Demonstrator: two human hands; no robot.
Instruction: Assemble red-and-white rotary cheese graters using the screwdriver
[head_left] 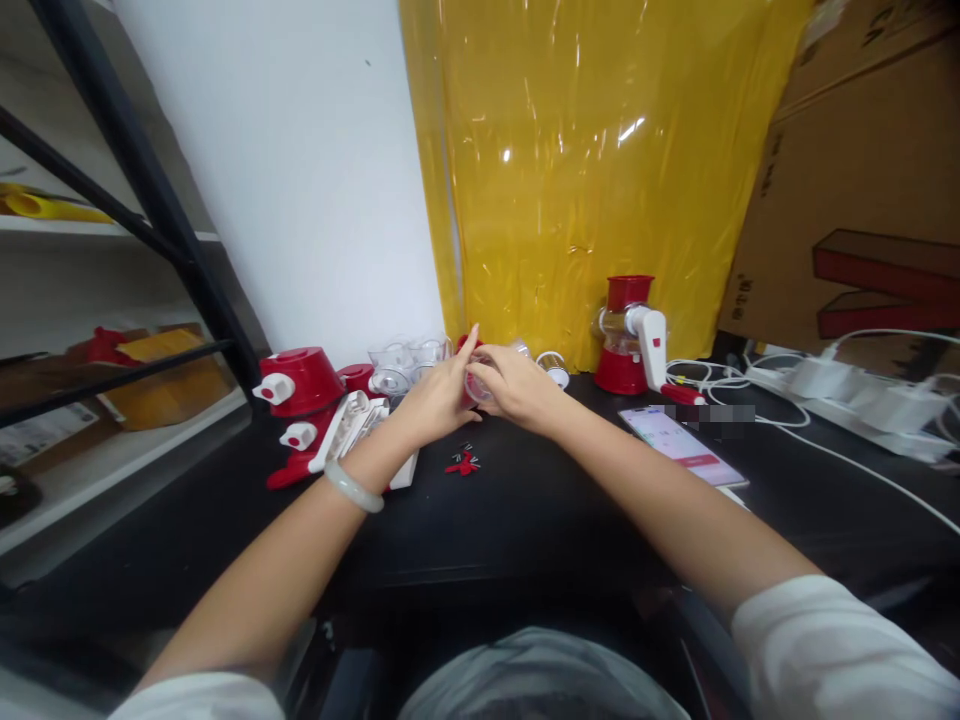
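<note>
Head view: a small clear plastic piece point(480, 388) with some red showing through is held up between both hands, over the back half of the black table point(540, 540). It looks see-through and shiny, but its full shape is mostly covered by fingers. By the right hand point(519, 385) it's pinched, with thumb and fingers curled around the near side. The left hand point(448, 392) is set against the other side with one finger pointed up; whether it's really gripping can't be told.

Container-wise, a bunch of clear cups point(409, 358) is clustered just left of the hands, and what's inside can't be made out. The red hopper on top of the grinder point(628, 340) at right is seen from the side, so its inside is hidden. On the shelf point(82, 228), a cardboard box point(169, 375) is partly blocked by the black frame.

Little red bits point(463, 465) are scattered with tiny metal pins below the hands, too small to make out properly. White parts point(349, 430) at left are partly covered by the left forearm, and the big carton point(862, 190) is cut off at right.
</note>
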